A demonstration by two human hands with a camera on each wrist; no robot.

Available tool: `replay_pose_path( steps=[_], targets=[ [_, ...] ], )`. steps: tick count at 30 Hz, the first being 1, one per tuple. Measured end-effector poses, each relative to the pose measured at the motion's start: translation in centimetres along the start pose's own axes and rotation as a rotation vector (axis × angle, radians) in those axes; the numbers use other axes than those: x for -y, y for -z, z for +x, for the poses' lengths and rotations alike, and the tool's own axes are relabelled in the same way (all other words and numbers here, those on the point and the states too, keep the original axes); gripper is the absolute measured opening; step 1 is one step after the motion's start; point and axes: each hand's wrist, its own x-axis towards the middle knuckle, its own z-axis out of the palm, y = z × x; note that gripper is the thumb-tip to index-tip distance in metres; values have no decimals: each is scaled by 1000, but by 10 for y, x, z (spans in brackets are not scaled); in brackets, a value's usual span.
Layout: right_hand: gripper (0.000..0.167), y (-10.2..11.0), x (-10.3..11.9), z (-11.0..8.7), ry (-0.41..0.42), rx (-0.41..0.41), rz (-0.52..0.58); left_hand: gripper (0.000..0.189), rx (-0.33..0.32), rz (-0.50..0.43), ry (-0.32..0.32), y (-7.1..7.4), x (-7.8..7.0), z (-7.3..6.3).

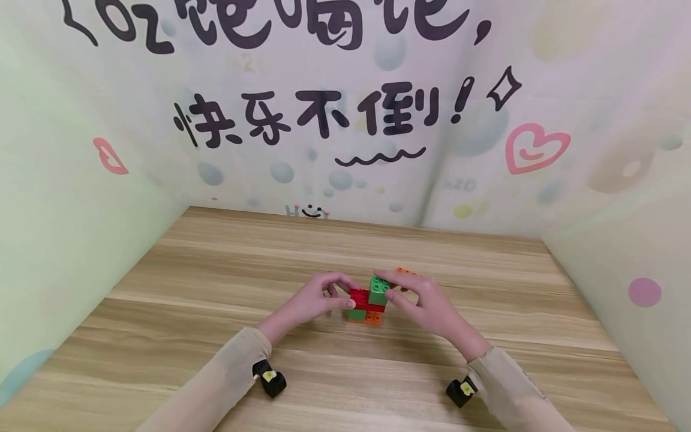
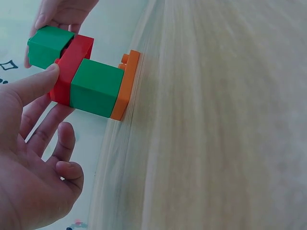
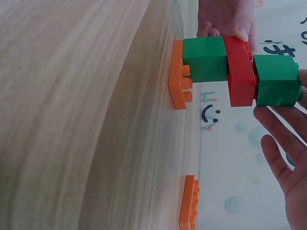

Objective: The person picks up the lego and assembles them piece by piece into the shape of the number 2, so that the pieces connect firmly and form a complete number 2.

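Note:
A small stack of toy building bricks stands on the table. At its bottom lies a flat orange brick (image 2: 125, 88), its bare studs showing on one side. A lower green brick (image 2: 96, 87) sits on that, topped by a long red brick (image 2: 72, 72). My left hand (image 1: 310, 298) pinches the red brick's left end between thumb and fingers. Over the red brick's other end is an upper green brick (image 3: 277, 80), slightly tilted, with a narrow gap and red studs visible beneath it. My right hand (image 1: 426, 305) holds this green brick by its sides.
Behind my right hand, a second flat orange brick (image 3: 188, 203) lies on the wood-grain table (image 1: 243, 252). A printed cloth wall (image 1: 270, 192) rises along the table's back edge, and pale walls stand at both sides.

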Motion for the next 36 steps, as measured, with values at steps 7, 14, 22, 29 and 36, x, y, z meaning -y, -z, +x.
replay_pose_path(
  steps=[7, 14, 22, 29, 36],
  targets=[
    [38, 0, 1, 0, -21, 13, -10, 30, 2, 0, 6, 0, -1, 0],
    [37, 3, 5, 2, -34, 28, -24, 29, 7, -18, 3, 0, -1, 1],
    [37, 4, 7, 2, -39, 45, -25, 29, 9, -35, 26, -1, -2, 0],
    [36, 5, 8, 3, -38, 41, -28, 29, 6, -32, 21, 0, -1, 0],
    [36, 5, 9, 3, -27, 37, -33, 29, 7, -49, 18, -1, 2, 0]
  ],
)
